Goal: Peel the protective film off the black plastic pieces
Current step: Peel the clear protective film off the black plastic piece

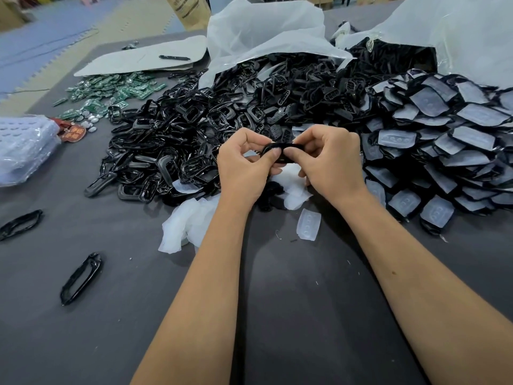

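A small black plastic piece (281, 152) is held up over the grey table (291, 295), between both hands. My left hand (244, 165) pinches its left end with thumb and curled fingers. My right hand (327, 159) pinches its right end the same way. To the right lies a pile of black pieces covered with pale film (444, 151). A heap of bare black frames (177, 145) spreads to the left. Peeled white films (188, 220) lie under my wrists, and one clear film piece (308, 224) lies alone.
Two loose black frames (80, 277) (20, 224) lie at the near left. Green circuit boards (111, 93) sit at the back left, beside a grey sheet with a pen (174, 57). White plastic bags (266, 29) rise behind the heaps. A bagged tray (22, 148) lies at the left edge.
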The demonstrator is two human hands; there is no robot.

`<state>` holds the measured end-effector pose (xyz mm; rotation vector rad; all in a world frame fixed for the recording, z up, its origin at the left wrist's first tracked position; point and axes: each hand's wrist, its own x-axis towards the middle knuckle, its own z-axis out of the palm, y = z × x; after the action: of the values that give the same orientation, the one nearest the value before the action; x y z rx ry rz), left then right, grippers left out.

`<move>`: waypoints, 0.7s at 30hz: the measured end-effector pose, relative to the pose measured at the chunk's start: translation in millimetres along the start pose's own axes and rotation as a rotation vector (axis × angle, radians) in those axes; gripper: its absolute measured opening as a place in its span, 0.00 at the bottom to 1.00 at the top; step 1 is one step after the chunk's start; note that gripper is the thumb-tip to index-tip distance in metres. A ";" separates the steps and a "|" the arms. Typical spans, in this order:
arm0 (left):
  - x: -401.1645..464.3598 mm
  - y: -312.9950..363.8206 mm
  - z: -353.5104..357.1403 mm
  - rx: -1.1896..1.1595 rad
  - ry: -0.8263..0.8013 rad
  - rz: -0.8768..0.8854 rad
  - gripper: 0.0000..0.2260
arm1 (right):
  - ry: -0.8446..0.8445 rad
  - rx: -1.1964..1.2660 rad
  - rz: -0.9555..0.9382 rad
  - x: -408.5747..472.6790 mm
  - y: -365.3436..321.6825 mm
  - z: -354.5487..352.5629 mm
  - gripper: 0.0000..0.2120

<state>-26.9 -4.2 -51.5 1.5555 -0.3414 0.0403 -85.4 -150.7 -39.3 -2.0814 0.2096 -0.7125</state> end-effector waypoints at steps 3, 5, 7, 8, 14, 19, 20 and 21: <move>1.0 -3.7 0.6 0.009 0.108 -0.015 0.08 | -0.034 -0.160 -0.004 2.9 0.2 -8.6 0.15; 3.0 -5.9 -1.1 -0.020 0.201 -0.015 0.08 | -0.204 -0.296 0.002 6.2 -1.6 -17.9 0.18; 4.2 -6.4 -1.8 -0.043 0.243 -0.013 0.07 | -0.419 -0.423 0.023 8.3 -5.4 -23.5 0.18; 4.3 -6.7 -1.5 -0.048 0.247 -0.015 0.07 | -0.474 -0.441 0.037 8.9 -6.5 -24.5 0.18; 5.6 -6.2 -0.2 -0.053 0.271 -0.004 0.08 | -0.324 0.054 0.071 10.4 -3.8 -25.9 0.10; 4.7 -4.9 1.2 -0.033 0.240 -0.005 0.09 | -0.186 0.467 0.177 7.3 2.4 -14.3 0.04; 5.0 -5.2 1.2 -0.035 0.241 -0.011 0.09 | -0.165 0.490 0.196 6.1 3.8 -10.9 0.04; 5.3 -5.7 1.1 -0.038 0.245 -0.014 0.09 | -0.144 0.513 0.212 5.0 5.5 -8.5 0.05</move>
<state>-20.7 -6.4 -55.7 1.4959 -0.1366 0.2103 -85.5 -161.8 -38.0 -1.5833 0.1454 -0.4285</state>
